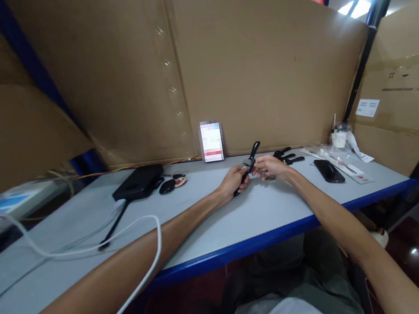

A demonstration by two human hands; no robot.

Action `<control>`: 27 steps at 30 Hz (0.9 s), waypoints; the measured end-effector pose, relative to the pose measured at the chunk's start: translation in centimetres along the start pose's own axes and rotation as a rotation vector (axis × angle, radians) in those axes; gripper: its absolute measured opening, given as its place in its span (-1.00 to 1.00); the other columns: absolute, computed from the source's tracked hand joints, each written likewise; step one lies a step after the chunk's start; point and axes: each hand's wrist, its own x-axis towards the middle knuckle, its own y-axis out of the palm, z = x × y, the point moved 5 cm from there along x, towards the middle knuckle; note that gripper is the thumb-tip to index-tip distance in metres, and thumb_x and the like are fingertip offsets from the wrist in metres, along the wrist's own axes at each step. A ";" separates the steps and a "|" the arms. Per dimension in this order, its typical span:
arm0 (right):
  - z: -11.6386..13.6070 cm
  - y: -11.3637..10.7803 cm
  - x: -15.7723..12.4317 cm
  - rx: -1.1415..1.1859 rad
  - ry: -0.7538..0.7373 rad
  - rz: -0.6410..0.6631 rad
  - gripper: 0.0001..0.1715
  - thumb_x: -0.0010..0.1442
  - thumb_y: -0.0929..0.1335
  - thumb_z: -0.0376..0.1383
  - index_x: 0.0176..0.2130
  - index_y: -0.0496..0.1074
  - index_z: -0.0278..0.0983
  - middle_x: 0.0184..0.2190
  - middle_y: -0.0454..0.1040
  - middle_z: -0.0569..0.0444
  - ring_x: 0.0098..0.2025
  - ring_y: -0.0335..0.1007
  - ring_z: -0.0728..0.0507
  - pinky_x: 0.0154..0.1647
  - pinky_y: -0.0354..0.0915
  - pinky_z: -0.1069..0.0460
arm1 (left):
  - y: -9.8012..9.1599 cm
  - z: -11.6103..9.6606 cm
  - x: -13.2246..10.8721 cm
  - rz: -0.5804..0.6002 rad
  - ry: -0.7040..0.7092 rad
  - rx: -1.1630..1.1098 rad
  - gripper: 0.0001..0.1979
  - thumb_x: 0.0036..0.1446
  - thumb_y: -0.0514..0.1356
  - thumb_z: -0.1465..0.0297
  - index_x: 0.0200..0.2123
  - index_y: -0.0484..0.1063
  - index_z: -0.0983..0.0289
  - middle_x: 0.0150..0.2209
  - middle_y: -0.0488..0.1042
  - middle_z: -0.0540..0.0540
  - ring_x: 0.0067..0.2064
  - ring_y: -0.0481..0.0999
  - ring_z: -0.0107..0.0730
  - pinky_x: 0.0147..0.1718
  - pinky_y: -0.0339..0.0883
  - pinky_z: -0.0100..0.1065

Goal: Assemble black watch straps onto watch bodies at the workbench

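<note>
My left hand (234,182) is closed around a slim black item (256,148) with a grey, squarish middle part. Its kind is too small to make out; one black end points up and away from me, and the other comes out below my fingers. My right hand (272,166) has its fingers bent in a pinch at the right side of this item, just above the table. Several black pieces with long rounded ends (292,159) lie just beyond my right hand.
A lit phone (212,142) leans on the cardboard wall (239,68). A black box (138,182) and a mouse-like black object (166,186) lie left. A dark phone (328,170) and plastic packaging (346,163) are right. A white cable (157,238) crosses my left forearm.
</note>
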 end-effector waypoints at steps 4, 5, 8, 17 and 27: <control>0.2 0.2 -0.1 -0.070 -0.001 -0.023 -0.79 0.18 0.41 -0.26 -0.46 0.44 -0.30 -0.44 0.56 -0.02 -0.50 0.39 -0.01 -0.56 0.31 0.14 | -0.2 0.2 0.0 -0.018 0.003 0.024 -0.77 0.33 0.06 0.34 -0.40 0.28 0.28 -0.64 0.25 -0.09 -0.74 0.06 -0.66 -0.78 -0.15 -0.60; 0.2 0.2 -0.1 -0.095 -0.001 -0.036 -0.79 0.18 0.40 -0.27 -0.47 0.44 -0.30 -0.44 0.56 -0.02 -0.50 0.40 -0.01 -0.55 0.31 0.14 | -0.3 0.2 0.0 -0.023 -0.002 0.034 -0.78 0.33 0.06 0.34 -0.39 0.27 0.28 -0.64 0.25 -0.10 -0.74 0.05 -0.66 -0.78 -0.15 -0.60; 0.5 -0.8 0.0 -0.203 -0.004 -0.139 -0.81 0.17 0.36 -0.33 -0.47 0.48 -0.30 -0.49 0.56 0.00 -0.52 0.40 -0.03 -0.54 0.29 0.12 | -0.4 0.4 0.0 -0.040 -0.016 0.063 -0.80 0.33 0.06 0.35 -0.38 0.25 0.27 -0.63 0.24 -0.11 -0.74 0.05 -0.66 -0.78 -0.16 -0.60; 1.7 -11.3 -4.3 -0.626 0.032 -0.719 -0.86 0.08 0.45 -0.39 -0.49 0.45 -0.26 -0.21 0.56 -0.19 0.05 0.42 -0.31 -0.15 0.27 -0.01 | -0.9 0.4 -0.1 -0.067 -0.039 0.065 -0.77 0.30 0.06 0.40 -0.44 0.16 0.25 -0.64 0.20 -0.12 -0.74 0.03 -0.67 -0.80 -0.18 -0.60; -2.3 -12.0 -1.6 -0.570 0.200 -0.513 -0.51 -0.49 0.60 -0.57 -0.76 0.28 -0.24 -0.80 0.23 0.20 -0.51 0.41 -0.13 -0.52 0.13 0.07 | -1.1 0.5 0.1 -0.041 -0.106 0.074 -0.74 0.33 0.01 0.41 -0.46 0.16 0.26 -0.64 0.18 -0.12 -0.74 0.01 -0.69 -0.80 -0.18 -0.61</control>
